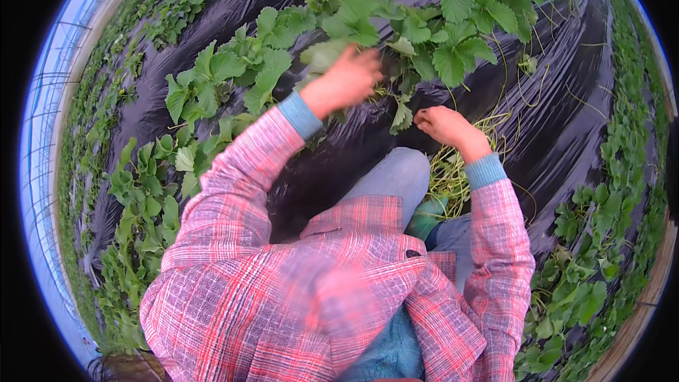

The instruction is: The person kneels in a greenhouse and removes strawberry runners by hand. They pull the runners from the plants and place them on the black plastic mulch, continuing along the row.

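My left hand (pixel 347 79), blurred by motion, is in among the leaves of a strawberry plant (pixel 360 13) on the raised bed. Its fingers are bent, and whether they grip a stem cannot be made out. Lower and to the right, my right hand (pixel 443 126) has its fingers curled beside a drooping strawberry leaf (pixel 402 116); anything within them is hidden. Below the right wrist lies a heap of thin, yellow-green strawberry runners (pixel 450 183), partly covered by that forearm.
Black plastic mulch film (pixel 562 90) covers the ridges, with loose runners (pixel 536 85) strewn over it. My bent knee (pixel 398 170) and a green boot (pixel 428 216) are close to the heap. Further strawberry rows (pixel 143 196) run along both sides. A greenhouse wall (pixel 58 79) curves at the left rim.
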`<state>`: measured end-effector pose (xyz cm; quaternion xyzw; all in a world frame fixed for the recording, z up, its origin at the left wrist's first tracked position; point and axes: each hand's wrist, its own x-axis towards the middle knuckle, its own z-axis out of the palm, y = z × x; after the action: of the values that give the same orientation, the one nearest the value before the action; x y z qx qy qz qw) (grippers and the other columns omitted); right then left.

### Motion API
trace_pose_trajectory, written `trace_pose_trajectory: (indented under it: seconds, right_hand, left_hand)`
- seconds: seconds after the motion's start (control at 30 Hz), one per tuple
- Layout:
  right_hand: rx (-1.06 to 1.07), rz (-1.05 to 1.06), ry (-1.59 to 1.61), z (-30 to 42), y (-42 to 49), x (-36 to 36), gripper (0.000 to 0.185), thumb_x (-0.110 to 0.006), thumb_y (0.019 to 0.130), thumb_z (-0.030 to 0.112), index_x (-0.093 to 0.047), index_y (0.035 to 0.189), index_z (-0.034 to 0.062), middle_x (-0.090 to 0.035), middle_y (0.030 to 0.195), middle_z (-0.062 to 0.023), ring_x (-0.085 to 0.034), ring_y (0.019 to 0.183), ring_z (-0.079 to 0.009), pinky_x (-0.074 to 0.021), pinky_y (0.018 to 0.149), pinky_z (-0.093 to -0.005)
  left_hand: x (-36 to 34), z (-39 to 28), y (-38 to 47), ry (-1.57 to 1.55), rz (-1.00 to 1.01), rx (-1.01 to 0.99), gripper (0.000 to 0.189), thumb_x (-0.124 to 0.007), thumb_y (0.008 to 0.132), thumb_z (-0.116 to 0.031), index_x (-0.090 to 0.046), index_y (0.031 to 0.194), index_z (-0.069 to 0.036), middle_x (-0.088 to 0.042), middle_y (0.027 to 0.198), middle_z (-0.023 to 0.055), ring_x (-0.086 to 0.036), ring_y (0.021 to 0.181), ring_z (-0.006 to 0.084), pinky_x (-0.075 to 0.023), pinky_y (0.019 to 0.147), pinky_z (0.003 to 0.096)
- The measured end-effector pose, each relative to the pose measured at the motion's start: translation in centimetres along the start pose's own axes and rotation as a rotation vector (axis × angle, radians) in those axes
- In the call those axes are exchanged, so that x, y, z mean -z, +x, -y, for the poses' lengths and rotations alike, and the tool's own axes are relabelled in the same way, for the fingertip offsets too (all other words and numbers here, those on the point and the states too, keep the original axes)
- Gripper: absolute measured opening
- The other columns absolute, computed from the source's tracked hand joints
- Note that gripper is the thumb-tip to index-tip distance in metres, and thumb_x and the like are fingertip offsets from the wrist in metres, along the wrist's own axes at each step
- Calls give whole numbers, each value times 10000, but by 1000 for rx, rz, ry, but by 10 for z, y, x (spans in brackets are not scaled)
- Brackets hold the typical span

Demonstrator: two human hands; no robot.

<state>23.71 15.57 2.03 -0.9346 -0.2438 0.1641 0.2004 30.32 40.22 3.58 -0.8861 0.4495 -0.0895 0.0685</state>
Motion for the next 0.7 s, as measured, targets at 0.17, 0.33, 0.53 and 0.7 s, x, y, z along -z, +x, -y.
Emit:
trace_pose_trajectory:
  seconds: [0.17,0.33,0.53,0.7]
  right_hand:
    - [54,-49,377,4,13,-34,203,-517,827,150,-612,952,22,-640,816,-124,-613,778,-276,-485,704,-355]
    - [55,-156,497,22,33,-59,191,-489,872,90,-586,994,-20,-621,782,-113,-615,710,-173,-489,676,-283]
    - [-158,-705,296,37,57,-62,195,-512,859,144,-566,1037,88,-586,996,-93,-597,872,-286,-483,725,-359]
    - [-35,-589,153,17,78,-44,227,-507,834,110,-602,1039,126,-581,1021,-95,-591,878,-303,-475,753,-374]
  left_hand:
    - [18,32,-11,25,123,9,548,-719,672,-322,-556,1154,-118,-493,1241,33,-329,1287,232,-154,1063,556]
    - [15,28,-11,30,96,8,625,-691,680,-437,-530,1191,-114,-487,1247,45,-343,1274,244,-147,1065,555]
    - [15,12,-18,3,206,-29,878,-690,614,-542,-425,1287,-43,-417,1319,141,-311,1289,296,-166,1064,536]
    - [8,16,-23,190,246,-6,791,-702,663,-374,-374,1327,-97,-398,1346,66,-288,1309,262,-127,1084,525]
